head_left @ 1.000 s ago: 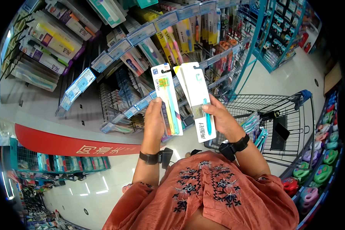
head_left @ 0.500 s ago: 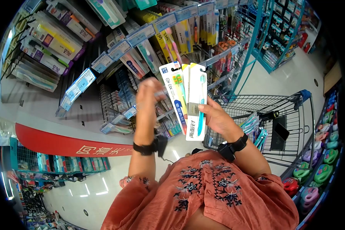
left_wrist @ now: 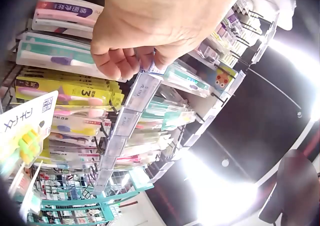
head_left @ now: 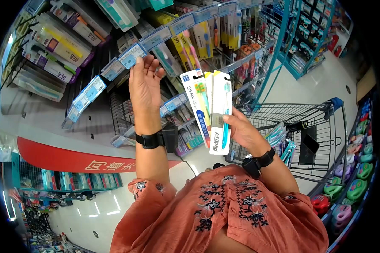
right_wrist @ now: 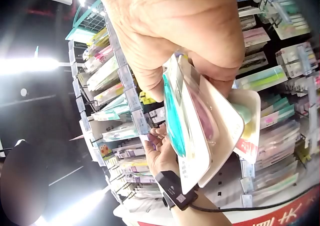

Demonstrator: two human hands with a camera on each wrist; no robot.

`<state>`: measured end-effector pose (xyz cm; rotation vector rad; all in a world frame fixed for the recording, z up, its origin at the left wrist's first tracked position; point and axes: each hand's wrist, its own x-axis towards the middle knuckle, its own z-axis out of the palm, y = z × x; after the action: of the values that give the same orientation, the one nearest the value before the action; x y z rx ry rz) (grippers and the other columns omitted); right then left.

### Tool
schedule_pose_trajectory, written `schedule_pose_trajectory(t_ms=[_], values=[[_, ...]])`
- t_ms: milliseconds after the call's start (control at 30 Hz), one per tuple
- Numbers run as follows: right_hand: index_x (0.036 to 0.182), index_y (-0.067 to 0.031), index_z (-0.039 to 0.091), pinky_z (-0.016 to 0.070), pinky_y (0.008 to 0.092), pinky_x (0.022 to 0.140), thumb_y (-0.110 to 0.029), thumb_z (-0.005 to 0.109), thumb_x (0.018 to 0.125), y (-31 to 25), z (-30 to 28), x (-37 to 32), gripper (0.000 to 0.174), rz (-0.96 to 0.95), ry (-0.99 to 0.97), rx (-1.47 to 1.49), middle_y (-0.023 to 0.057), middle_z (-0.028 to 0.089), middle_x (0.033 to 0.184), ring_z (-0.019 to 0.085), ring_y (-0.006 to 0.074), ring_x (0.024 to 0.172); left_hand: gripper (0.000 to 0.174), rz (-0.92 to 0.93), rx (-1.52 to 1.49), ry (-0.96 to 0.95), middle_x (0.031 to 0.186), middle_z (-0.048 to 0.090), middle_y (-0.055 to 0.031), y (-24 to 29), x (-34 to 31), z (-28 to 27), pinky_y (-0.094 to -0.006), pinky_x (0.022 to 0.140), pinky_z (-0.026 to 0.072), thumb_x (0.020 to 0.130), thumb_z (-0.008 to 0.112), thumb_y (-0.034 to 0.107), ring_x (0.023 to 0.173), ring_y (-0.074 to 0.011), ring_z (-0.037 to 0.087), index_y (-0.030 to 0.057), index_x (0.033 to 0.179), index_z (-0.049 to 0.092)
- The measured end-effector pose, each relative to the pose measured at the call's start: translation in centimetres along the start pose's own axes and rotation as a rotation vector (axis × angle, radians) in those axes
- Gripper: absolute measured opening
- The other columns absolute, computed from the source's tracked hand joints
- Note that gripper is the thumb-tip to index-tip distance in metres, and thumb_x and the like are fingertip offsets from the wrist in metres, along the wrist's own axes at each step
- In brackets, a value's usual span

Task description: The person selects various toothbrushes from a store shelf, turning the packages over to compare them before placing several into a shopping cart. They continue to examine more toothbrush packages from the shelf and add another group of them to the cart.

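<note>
We gripped the toothbrush packs (head_left: 207, 110) in our right hand (head_left: 242, 133) fingers. Left hand (head_left: 144, 82) was at the shelf-edge price tag (head_left: 132, 55), fingers loose, possibly touching it.

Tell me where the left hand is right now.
In the head view the left hand is up against the toothbrush rack, left of centre, just below a price label and left of the toothbrush packs that the right hand holds.

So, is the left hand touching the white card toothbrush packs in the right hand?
Apart. The head view shows a clear gap between the left hand and the white card toothbrush packs.
</note>
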<state>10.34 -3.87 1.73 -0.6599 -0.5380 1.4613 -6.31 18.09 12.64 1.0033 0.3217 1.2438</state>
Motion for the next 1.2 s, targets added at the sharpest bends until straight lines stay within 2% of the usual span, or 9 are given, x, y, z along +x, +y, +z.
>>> schedule_pose_trajectory(t_ms=[200, 500, 900, 1000, 1033, 1133, 1167, 1200], values=[[0.149, -0.0017, 0.031, 0.0543, 0.0456, 0.099, -0.021, 0.067, 0.095, 0.2, -0.2, 0.2, 0.068, 0.015, -0.015, 0.019, 0.0153, 0.056, 0.137, 0.064, 0.0292, 0.117, 0.031, 0.021, 0.009, 0.008, 0.105, 0.064, -0.0052, 0.6, -0.5, 1.0, -0.0314, 0.079, 0.0528, 0.098, 0.067, 0.035, 0.097, -0.0164, 0.063, 0.0068, 0.107, 0.058], [0.149, -0.0015, 0.032, 0.0546, 0.0460, 0.099, -0.020, 0.067, 0.095, 0.2, 0.0, 0.2, 0.067, 0.022, -0.013, 0.014, 0.0161, 0.056, 0.137, 0.065, 0.0306, 0.116, 0.031, -0.005, -0.007, 0.010, 0.104, 0.066, -0.0061, 0.8, -0.6, 0.9, -0.0312, 0.078, 0.0530, 0.098, 0.067, 0.035, 0.096, -0.0157, 0.063, 0.0061, 0.105, 0.059], [0.149, -0.0011, 0.031, 0.0544, 0.0479, 0.100, -0.018, 0.066, 0.095, 0.3, 0.0, 0.3, 0.067, 0.006, -0.016, 0.038, 0.0178, 0.055, 0.138, 0.065, 0.0326, 0.116, 0.030, -0.008, 0.018, -0.011, 0.106, 0.064, -0.0059, 0.6, -0.8, 0.5, -0.0315, 0.078, 0.0525, 0.099, 0.065, 0.031, 0.096, -0.0157, 0.062, 0.0050, 0.113, 0.058], [0.149, -0.0002, 0.031, 0.0543, 0.0488, 0.100, -0.016, 0.066, 0.094, 0.2, 0.0, 0.2, 0.067, 0.012, -0.019, 0.051, 0.0189, 0.055, 0.138, 0.065, 0.0342, 0.115, 0.028, -0.028, 0.122, 0.024, 0.105, 0.063, -0.0054, 0.5, -0.8, -0.5, -0.0315, 0.078, 0.0518, 0.100, 0.063, 0.026, 0.096, -0.0155, 0.061, 0.0037, 0.116, 0.057], [0.149, 0.0004, 0.032, 0.0541, 0.0493, 0.100, -0.015, 0.065, 0.095, 0.1, 0.1, 0.1, 0.065, 0.020, 0.000, 0.046, 0.0193, 0.055, 0.138, 0.065, 0.0351, 0.115, 0.030, -0.005, 0.201, 0.089, 0.105, 0.065, -0.0053, 0.1, -0.6, -1.4, -0.0302, 0.077, 0.0520, 0.097, 0.066, 0.028, 0.097, -0.0164, 0.062, 0.0033, 0.114, 0.060], [0.148, 0.0003, 0.033, 0.0545, 0.0488, 0.099, -0.015, 0.063, 0.095, 0.1, -0.1, 0.0, 0.063, -0.001, 0.026, 0.029, 0.0193, 0.056, 0.137, 0.065, 0.0351, 0.114, 0.036, 0.114, 0.599, 0.250, 0.103, 0.064, -0.0034, 0.0, 1.0, -4.9, -0.0290, 0.077, 0.0507, 0.094, 0.071, 0.032, 0.097, -0.0143, 0.061, 0.0034, 0.113, 0.060], [0.148, 0.0001, 0.034, 0.0551, 0.0481, 0.098, -0.016, 0.062, 0.096, -0.1, 0.0, -0.2, 0.061, 0.001, 0.009, 0.024, 0.0190, 0.056, 0.136, 0.066, 0.0342, 0.113, 0.046, 0.109, 0.700, 0.283, 0.107, 0.064, -0.0045, 0.3, 1.9, -6.1, -0.0302, 0.084, 0.0503, 0.089, 0.077, 0.033, 0.102, -0.0159, 0.062, 0.0013, 0.117, 0.059], [0.148, 0.0000, 0.034, 0.0550, 0.0479, 0.098, -0.016, 0.062, 0.096, -0.2, 0.0, -0.2, 0.061, -0.003, 0.007, 0.016, 0.0188, 0.056, 0.136, 0.066, 0.0338, 0.113, 0.047, 0.154, 0.700, 0.224, 0.109, 0.065, -0.0056, 0.6, 2.6, -6.2, -0.0305, 0.087, 0.0493, 0.089, 0.077, 0.032, 0.104, -0.0169, 0.061, 0.0008, 0.119, 0.059]])
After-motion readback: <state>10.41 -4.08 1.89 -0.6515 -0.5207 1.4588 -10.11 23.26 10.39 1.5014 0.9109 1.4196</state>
